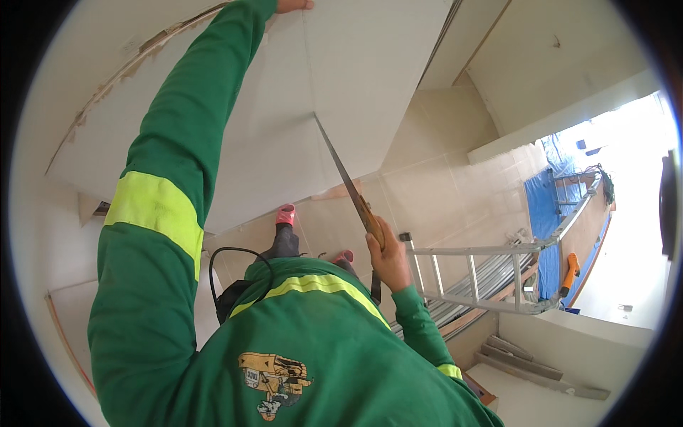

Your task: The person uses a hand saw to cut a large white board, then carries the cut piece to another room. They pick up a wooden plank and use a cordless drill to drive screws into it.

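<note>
While the right hand (391, 260) is closed firmly around the wooden handle of a handsaw (343, 173), the left hand (294, 5) lies at the top edge of the view against a large white board (263, 160). Only part of that left hand shows, the rest being cut off and the arm raised, so I cannot tell whether it is gripping the board or simply resting on it. The saw is in front of the person, its blade slanting up and to the left from the right hand, and its tip meets the face of the board near the middle of the view. From about that tip a thin line (307, 57) runs up the board toward the left hand (whether it is a cut or a drawn mark, I cannot make out). The person wears a green top (320, 356) with bright yellow bands, and pink footwear (285, 213) shows below the board's lower edge, on a floor of pale tiles (427, 188). To the right of the right hand stretches a metal ladder (484, 250), with a bundle of long grey metal strips (491, 276) lying just beside it. Farther right, blue sheeting (541, 199) covers part of the ground, and an orange object (570, 272) sits near the ladder's far end.
</note>
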Demonstrator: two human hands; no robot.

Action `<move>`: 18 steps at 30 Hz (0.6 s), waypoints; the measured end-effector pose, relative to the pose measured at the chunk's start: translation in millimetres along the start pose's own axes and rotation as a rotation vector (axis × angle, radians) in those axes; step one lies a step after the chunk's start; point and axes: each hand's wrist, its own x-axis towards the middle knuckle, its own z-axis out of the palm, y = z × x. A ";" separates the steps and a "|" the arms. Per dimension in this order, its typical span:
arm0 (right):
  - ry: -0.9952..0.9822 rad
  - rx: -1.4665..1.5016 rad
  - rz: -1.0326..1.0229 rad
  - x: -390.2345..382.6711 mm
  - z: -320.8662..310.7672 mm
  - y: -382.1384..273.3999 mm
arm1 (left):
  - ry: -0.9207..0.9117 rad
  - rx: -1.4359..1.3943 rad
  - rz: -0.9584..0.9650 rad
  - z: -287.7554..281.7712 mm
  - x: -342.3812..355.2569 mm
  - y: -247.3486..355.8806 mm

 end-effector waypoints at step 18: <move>-0.034 0.031 0.027 -0.4 6.9 9.4 | -0.015 0.026 0.033 21.9 21.8 -41.6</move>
